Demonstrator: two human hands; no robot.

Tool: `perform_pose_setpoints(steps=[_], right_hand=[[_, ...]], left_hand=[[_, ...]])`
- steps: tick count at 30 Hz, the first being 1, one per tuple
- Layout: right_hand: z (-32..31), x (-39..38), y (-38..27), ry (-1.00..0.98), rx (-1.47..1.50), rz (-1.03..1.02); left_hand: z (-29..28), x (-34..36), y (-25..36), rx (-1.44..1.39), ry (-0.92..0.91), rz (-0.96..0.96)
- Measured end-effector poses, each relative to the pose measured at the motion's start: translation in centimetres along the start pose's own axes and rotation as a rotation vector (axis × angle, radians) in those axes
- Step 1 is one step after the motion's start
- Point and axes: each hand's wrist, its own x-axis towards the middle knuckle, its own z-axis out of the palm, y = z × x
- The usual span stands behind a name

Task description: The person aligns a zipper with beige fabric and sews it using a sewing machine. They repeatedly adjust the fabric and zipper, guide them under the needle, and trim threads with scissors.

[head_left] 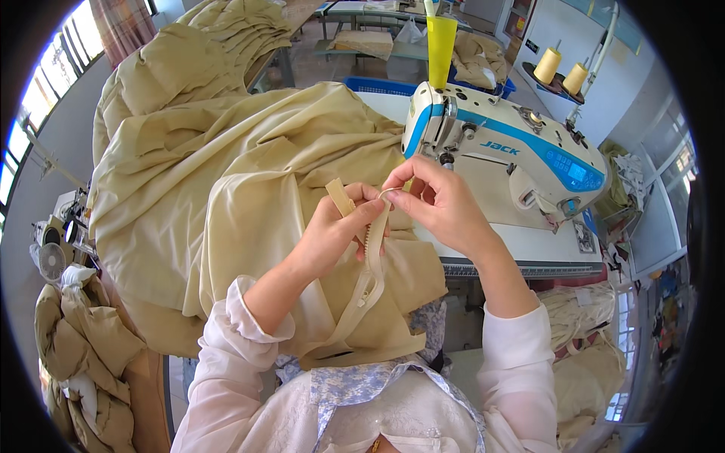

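Note:
Both hands meet in front of the sewing machine point(506, 143), over a large beige garment point(249, 219) spread across the table. A beige zipper point(374, 257) hangs down from between them, with its teeth showing and its slider lower down, over my lap. My left hand point(343, 219) is closed on the zipper tape, and a short tape end sticks up past the thumb. Thumb and forefinger of my right hand point(434, 200) pinch the zipper's upper end, where a thin pale edge curls. The garment's lower edge drapes off the table front.
A yellow cup point(441, 53) stands on the machine head. Two cream thread cones point(563, 72) sit on a stand at the right. Beige garments point(226, 38) are piled at the back left, and more point(91, 355) lie at the near left. A small fan point(52, 261) is at the left.

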Motion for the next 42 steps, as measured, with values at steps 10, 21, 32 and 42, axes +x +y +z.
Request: perform_pose_setpoints(steps=[10, 21, 32, 42], right_hand=[[-0.2, -0.2, 3.1, 0.096, -0.206, -0.491], [1.0, -1.4, 2.3, 0.109, -0.152, -0.334], [2.8, -4.2, 3.5, 0.157, 0.253, 0.054], [6.4, -9.8, 7.4, 0.141, -0.094, -0.119]], left_hand=[[-0.1, -0.1, -0.2, -0.102, -0.064, -0.058], [1.1, -0.5, -1.2, 0.086, 0.108, -0.014], [1.1, -0.7, -1.9, 0.345, 0.061, 0.065], [-2.0, -2.5, -1.2, 0.804, -0.270, 0.461]])
